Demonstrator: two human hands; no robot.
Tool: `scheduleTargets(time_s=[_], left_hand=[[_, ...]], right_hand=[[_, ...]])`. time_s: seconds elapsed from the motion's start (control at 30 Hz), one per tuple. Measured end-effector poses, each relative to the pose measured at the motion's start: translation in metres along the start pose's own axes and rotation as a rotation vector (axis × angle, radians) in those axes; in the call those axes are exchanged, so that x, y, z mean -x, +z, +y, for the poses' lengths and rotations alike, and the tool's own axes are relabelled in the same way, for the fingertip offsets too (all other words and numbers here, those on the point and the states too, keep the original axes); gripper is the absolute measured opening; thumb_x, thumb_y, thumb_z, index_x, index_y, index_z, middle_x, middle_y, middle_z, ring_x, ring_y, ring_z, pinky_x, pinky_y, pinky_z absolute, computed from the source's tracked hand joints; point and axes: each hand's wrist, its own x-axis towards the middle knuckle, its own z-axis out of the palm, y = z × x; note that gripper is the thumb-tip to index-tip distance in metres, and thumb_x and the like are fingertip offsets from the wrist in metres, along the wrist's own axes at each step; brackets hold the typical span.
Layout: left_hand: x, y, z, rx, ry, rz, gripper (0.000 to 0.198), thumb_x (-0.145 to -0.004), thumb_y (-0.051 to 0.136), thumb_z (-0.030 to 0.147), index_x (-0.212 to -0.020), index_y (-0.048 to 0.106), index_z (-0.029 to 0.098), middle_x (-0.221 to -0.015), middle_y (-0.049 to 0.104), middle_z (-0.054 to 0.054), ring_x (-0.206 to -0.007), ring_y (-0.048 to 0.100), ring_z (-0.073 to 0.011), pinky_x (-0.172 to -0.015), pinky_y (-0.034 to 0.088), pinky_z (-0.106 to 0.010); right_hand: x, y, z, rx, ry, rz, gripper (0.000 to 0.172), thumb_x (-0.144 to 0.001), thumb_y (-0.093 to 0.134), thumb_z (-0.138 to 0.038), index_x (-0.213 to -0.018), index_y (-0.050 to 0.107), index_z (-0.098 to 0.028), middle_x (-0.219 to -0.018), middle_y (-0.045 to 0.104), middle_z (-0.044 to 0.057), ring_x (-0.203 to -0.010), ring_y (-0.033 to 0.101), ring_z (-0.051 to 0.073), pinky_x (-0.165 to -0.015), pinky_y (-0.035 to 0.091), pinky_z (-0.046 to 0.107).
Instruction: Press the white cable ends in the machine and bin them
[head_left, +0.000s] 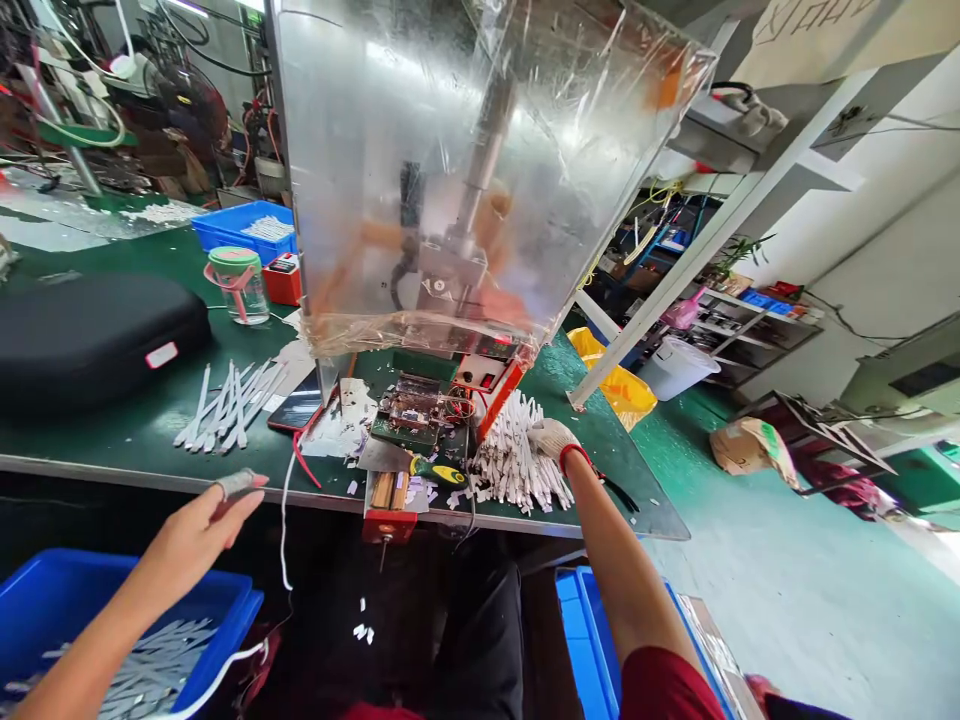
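Pinching a small grey strip [238,484] between thumb and fingers, the left hand [191,535] hovers just off the table's front edge, above a blue bin [247,600] of pale strips [150,665]. The right hand [553,442], in a white glove with a red cuff, rests at the far side of a ragged heap of white strips [517,470]. Its fingers are bunched (whether they hold anything, I cannot tell).

That heap sits near the front edge of a green table [622,450], its strips fanned every way, with a yellow-handled tool [439,472] just beside it and a circuit board [405,415] behind. A plastic-wrapped guard [420,180] rises over the board. Toward the left end lie a bundle of white strips [229,405] and a black case [90,340], and a blue crate [244,230] sits at the back edge. Beyond the right corner, a yellow bag [611,380] and a white bucket [675,365] stand on the green floor [787,580] before some cluttered shelves [757,330].
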Motion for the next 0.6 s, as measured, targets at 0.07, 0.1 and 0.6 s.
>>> scheduleTargets(time_s=[0.07,0.1,0.6], left_hand=[[0.019,0.004,-0.005,0.145,-0.055,-0.086,0.056,-0.079,0.054,0.071,-0.117,0.061,0.031,-0.052,0.043,0.007,-0.054,0.044,-0.0171,-0.055,0.035,-0.026],[0.027,0.003,-0.006,0.184,-0.087,-0.099,0.057,-0.077,0.055,0.071,-0.117,0.061,0.031,-0.053,0.042,0.006,-0.053,0.042,-0.0172,-0.053,0.033,-0.027],[0.062,0.025,0.101,0.317,0.155,-0.783,0.05,-0.093,0.05,0.059,-0.118,0.064,0.018,-0.068,0.055,0.002,-0.058,0.053,-0.0131,-0.055,0.042,-0.022]], right_hand=[[-0.012,0.006,-0.004,-0.029,0.025,-0.032,0.027,-0.097,0.061,-0.035,-0.117,0.063,-0.017,-0.116,0.064,0.008,-0.094,0.065,0.019,-0.078,0.057,0.034],[-0.015,0.008,-0.003,-0.047,0.043,-0.047,0.025,-0.097,0.061,-0.034,-0.115,0.063,-0.017,-0.111,0.065,0.007,-0.088,0.065,0.016,-0.075,0.057,0.032],[0.1,-0.042,-0.037,-0.519,-0.078,-0.182,0.03,-0.069,0.084,-0.035,-0.08,0.065,-0.016,-0.06,0.061,0.001,-0.046,0.05,0.007,-0.038,0.036,0.014]])
